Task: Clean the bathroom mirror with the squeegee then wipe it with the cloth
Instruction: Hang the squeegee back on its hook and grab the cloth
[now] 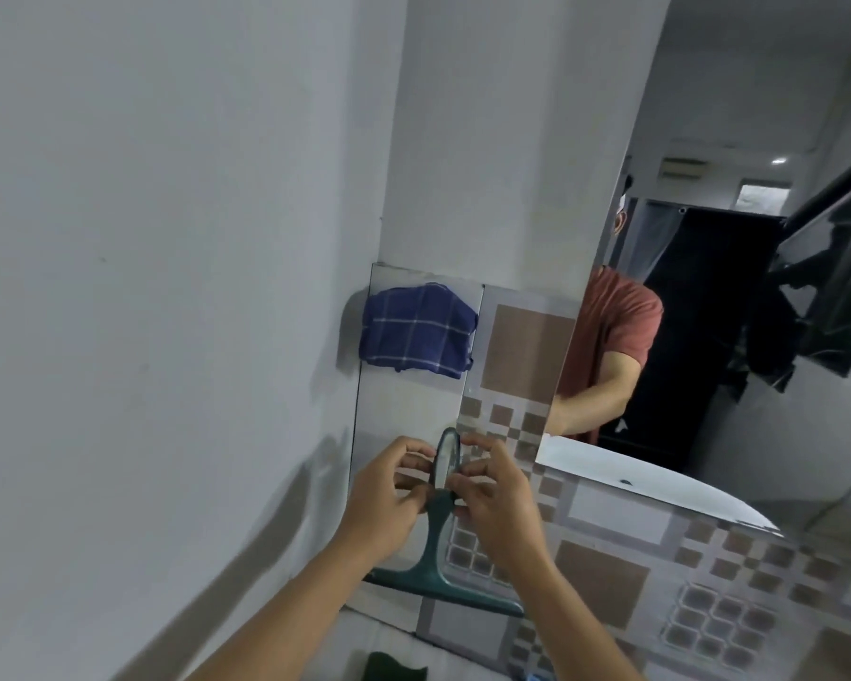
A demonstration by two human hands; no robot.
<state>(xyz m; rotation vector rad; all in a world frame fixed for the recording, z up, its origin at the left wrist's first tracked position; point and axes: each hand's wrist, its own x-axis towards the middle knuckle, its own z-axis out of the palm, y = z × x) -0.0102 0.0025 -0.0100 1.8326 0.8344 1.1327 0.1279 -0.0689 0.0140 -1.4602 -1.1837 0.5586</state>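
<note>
Wall [143, 238]: plain pale, fills left half of view. Mirror [708, 435]: on the right, reflecting checked tiles and a person in a red shirt. Cloth [416, 329]: blue, white-checked, hanging at upper left by the mirror's edge, well above the hands. Squeegee [438, 548]: green, handle up, blade low against the tiled surface. Left hand [384, 498] and right hand [499, 503]: both pinching the squeegee handle near its top, fingers curled around it.
</note>
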